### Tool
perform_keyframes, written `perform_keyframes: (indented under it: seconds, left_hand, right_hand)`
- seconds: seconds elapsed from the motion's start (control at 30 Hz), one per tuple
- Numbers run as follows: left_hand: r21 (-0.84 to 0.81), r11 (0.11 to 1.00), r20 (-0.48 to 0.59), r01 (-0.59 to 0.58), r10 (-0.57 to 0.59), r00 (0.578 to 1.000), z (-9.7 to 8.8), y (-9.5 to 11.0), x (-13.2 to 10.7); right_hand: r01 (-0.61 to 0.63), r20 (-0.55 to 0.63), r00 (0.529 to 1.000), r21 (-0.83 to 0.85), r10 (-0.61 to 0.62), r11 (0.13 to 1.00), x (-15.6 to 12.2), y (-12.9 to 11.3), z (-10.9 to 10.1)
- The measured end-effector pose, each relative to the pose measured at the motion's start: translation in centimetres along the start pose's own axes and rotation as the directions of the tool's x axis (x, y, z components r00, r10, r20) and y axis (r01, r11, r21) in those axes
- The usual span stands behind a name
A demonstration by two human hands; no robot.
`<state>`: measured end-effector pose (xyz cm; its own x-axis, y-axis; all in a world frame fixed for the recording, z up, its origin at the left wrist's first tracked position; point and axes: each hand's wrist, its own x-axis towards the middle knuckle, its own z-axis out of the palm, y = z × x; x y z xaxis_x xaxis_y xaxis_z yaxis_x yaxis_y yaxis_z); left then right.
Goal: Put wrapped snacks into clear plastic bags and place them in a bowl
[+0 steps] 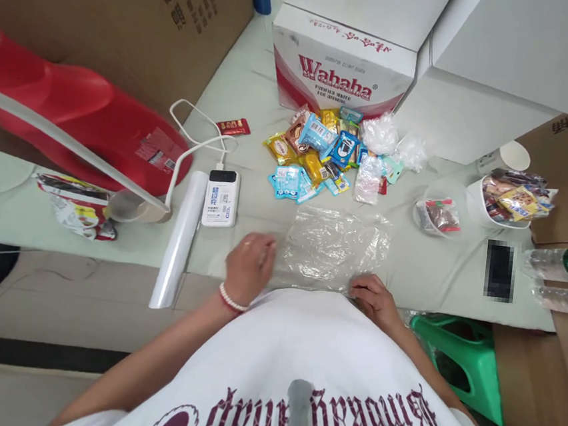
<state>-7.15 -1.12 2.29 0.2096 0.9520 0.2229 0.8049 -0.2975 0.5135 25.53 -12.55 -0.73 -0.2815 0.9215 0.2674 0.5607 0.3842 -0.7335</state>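
Note:
A wrinkled piece of clear plastic film (335, 248) lies flat on the cloth-covered table in front of my body; whether it is a bag or a single sheet I cannot tell. Beside its left edge is my left hand (249, 268), fingers curled together and a beaded bracelet at the wrist. What those fingers hold, if anything, is hidden. At the film's near right corner my right hand (375, 298) has its fingertips closed on the edge, its thumb out of sight. Beyond the film lies a pile of small wrapped snacks (314, 152).
A white power bank (221, 199) with a cable and a clear roll (181, 240) lie left. A Wahaha carton (343, 68) stands behind the snacks. Right are a filled paper cup (475, 199), a clear bowl (421, 219), a blurred dark object (500, 271) and a green stool (479, 376).

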Motion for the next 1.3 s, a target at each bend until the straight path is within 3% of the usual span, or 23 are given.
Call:
perform_keyframes:
  seconds: [0.07,0.13,0.2,0.3,0.47,0.57,0.7,0.77,0.87,1.0,1.07,1.17,1.23,1.3]
  left_hand:
    - [-0.051,0.980,0.087,-0.194,0.198,0.976,2.2,2.7,2.1]
    - [-0.036,0.962,0.214,-0.270,0.271,0.939,4.9,4.2,4.1]
    - [0.029,0.964,0.299,-0.263,0.243,0.923,7.2,4.2,5.2]
    - [0.123,0.973,0.290,-0.195,0.152,0.945,8.9,2.8,5.7]
    - [0.197,0.980,0.186,-0.024,-0.013,0.982,8.5,1.2,6.8]
    - [0.197,0.980,0.193,-0.032,-0.006,0.981,8.2,1.2,7.2]
    - [0.223,0.969,0.263,-0.103,0.042,0.964,8.2,2.2,5.3]
    - [0.226,0.966,0.297,-0.128,0.057,0.953,8.2,2.6,4.1]
    - [0.227,0.967,0.315,-0.114,0.038,0.948,8.1,2.5,3.5]
    - [0.231,0.973,0.225,0.019,-0.073,0.972,7.4,0.4,5.1]
    - [0.213,0.976,0.188,0.040,-0.082,0.979,7.1,-0.7,5.8]
    - [0.191,0.982,0.182,0.009,-0.044,0.982,6.9,-1.6,6.0]
    - [0.190,0.982,0.177,-0.004,-0.030,0.984,7.0,-1.5,5.7]
    - [0.191,0.981,0.152,-0.011,-0.019,0.988,7.0,-1.3,5.3]
  right_hand:
    - [0.017,0.046,0.999,0.003,-0.017,1.000,0.5,-0.1,0.1]
    - [0.018,0.075,0.997,-0.009,-0.017,1.000,0.3,-0.1,-0.1]
    - [-0.005,0.082,0.997,-0.022,0.007,1.000,-0.6,-0.1,-0.3]
    - [-0.057,0.056,0.997,-0.030,0.059,0.998,-2.4,-0.1,-0.5]
    - [-0.113,0.064,0.991,-0.021,0.114,0.993,-3.4,-0.4,-0.8]
    - [-0.131,0.128,0.984,0.025,0.126,0.991,-1.7,-0.7,-2.9]
    - [-0.188,-0.124,0.976,-0.076,0.178,0.979,4.0,-0.4,-4.6]
    - [-0.177,-0.163,0.975,-0.176,0.149,0.968,7.4,0.3,-3.4]
    - [-0.149,-0.057,0.989,-0.390,0.137,0.909,11.2,1.8,0.2]
    - [-0.154,0.051,0.975,-0.551,0.218,0.820,11.2,3.6,3.2]
    - [-0.135,0.081,0.974,-0.543,0.211,0.829,10.0,4.2,2.8]
    - [-0.097,0.114,0.980,-0.446,0.165,0.890,9.3,4.5,0.7]
    - [-0.142,0.054,0.983,-0.389,0.176,0.910,10.8,4.3,-0.9]
    - [-0.223,-0.057,0.974,-0.391,0.219,0.893,14.1,3.9,-1.8]
